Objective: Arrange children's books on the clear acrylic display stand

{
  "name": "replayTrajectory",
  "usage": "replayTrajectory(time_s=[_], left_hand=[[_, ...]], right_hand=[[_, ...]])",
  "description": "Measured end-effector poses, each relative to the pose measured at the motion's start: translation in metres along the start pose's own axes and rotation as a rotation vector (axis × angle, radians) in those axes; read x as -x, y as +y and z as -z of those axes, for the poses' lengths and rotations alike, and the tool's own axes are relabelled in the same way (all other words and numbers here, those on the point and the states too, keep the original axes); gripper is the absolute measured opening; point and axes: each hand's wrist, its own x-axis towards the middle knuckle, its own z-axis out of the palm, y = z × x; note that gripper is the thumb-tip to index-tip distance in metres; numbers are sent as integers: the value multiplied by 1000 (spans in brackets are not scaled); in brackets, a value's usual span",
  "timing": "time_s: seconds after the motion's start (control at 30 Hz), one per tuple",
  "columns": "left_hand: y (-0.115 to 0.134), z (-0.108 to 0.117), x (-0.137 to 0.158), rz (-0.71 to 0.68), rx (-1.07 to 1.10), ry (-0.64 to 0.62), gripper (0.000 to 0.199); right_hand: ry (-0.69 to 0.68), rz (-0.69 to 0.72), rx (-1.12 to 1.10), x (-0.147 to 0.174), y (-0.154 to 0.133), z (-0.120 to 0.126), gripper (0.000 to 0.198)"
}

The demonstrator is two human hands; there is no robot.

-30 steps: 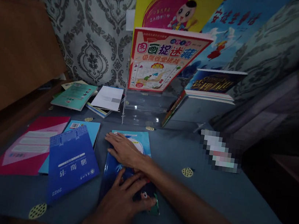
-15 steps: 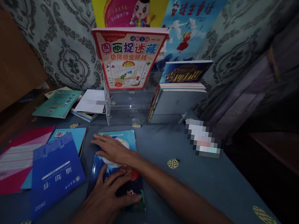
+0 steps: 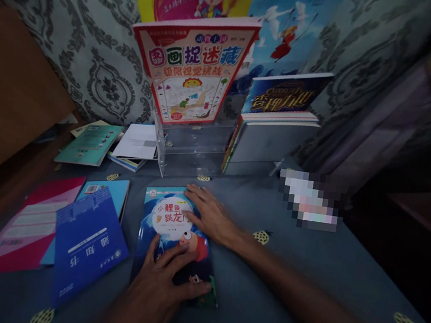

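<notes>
A blue picture book (image 3: 170,216) lies face up on the cloth-covered table, with a white circle and red lettering on its cover. My left hand (image 3: 164,280) rests on its lower half with the fingers spread, hiding part of the cover. Along the book's upper right edge lies my right hand (image 3: 211,217), fingers stretched out and touching the cover. Neither hand grips anything. To the left, a blue booklet (image 3: 89,248) overlaps a pink-and-red book (image 3: 30,221) and a light-blue book (image 3: 118,198).
Behind stands a clear acrylic rack (image 3: 197,148) holding a red-bordered book (image 3: 196,73) and a dark-blue book (image 3: 289,94) with others. Back left are a green book (image 3: 89,144) and a white book (image 3: 138,141). A pixelated object (image 3: 310,201) lies at right, near the table edge.
My right hand has slid right across the cover to its edge, uncovering the title circle. My left hand stays on the lower half. The view has shifted slightly.
</notes>
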Motion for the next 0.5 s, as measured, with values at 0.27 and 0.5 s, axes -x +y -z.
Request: replayTrajectory(time_s=[0.27,0.5], left_hand=[[-61,41,-34,433,-252,-82,35],[-96,35,-38,549,-214,-91,32]], right_hand=[[1,0,-18,-4,3,-8,51],[-16,9,7,-3,2,-6,50]])
